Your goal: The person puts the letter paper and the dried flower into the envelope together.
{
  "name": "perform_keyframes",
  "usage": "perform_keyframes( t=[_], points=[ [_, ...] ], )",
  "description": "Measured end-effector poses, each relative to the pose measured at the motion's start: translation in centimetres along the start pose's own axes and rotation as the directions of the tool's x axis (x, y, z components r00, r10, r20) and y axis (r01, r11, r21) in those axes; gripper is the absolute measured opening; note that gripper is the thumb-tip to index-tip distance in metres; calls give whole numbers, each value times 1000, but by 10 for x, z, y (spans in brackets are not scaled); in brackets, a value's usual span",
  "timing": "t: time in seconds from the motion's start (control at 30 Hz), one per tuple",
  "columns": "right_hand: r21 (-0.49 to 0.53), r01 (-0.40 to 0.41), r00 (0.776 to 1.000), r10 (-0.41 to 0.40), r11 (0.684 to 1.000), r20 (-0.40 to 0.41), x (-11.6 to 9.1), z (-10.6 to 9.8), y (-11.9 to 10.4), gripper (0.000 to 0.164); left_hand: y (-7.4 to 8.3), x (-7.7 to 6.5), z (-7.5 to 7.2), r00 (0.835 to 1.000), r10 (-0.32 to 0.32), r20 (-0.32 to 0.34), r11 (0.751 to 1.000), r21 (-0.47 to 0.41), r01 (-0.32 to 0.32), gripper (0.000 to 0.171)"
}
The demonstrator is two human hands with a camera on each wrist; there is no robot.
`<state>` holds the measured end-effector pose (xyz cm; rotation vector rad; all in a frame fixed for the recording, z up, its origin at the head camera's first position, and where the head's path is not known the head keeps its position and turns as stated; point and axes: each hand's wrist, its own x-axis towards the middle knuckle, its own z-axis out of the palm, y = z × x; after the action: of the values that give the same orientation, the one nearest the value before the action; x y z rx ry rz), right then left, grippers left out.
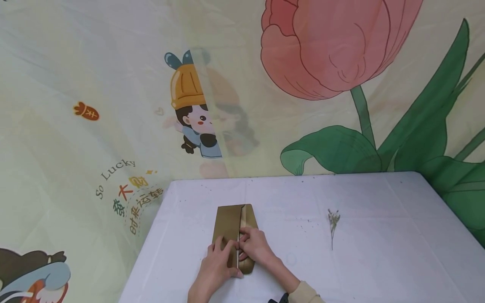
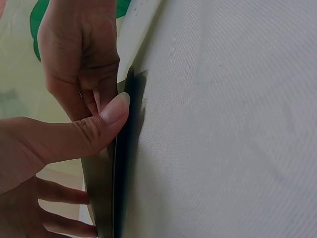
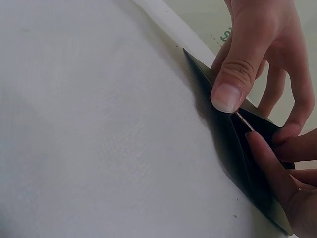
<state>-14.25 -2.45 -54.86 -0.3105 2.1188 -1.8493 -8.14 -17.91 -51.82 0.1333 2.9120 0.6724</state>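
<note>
A gold-brown paper envelope [image 1: 228, 219] lies lengthwise near the front of the table, its rounded flap [image 1: 248, 267] on the right. Between flap and body a pale strip [image 1: 243, 216] shows along the opening. My left hand [image 1: 215, 263] holds the body, thumb at the near edge and other fingers spread over the top. My right hand [image 1: 258, 247] grips at the opening with bent fingers, close beside the left index finger. In the right wrist view the envelope [image 3: 223, 141] gapes at its near end, a right-hand fingertip inside against a thin pale edge; deeper parts are hidden.
A small dried flower sprig [image 1: 333, 221] lies on the white-covered table [image 1: 379, 252] to the right. Tiny dark crumbs dot the cloth. A printed curtain [image 1: 242, 84] with a tulip hangs behind the far edge. Something black [image 1: 281, 299] shows at the bottom beside the right sleeve.
</note>
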Motion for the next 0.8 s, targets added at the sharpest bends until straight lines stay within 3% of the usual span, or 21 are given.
perform_keyframes(
  t=[0.63, 0.8],
  points=[
    [1, 0, 1000, 0, 1000, 2, 0, 1, 1, 49, 1, -1, -1, 1000, -1, 2, 1000, 2, 1, 75],
    [12, 9, 1000, -9, 1000, -1, -2, 0, 2, 40, 2, -2, -1, 1000, 0, -4, 1000, 1, 0, 76]
  ],
)
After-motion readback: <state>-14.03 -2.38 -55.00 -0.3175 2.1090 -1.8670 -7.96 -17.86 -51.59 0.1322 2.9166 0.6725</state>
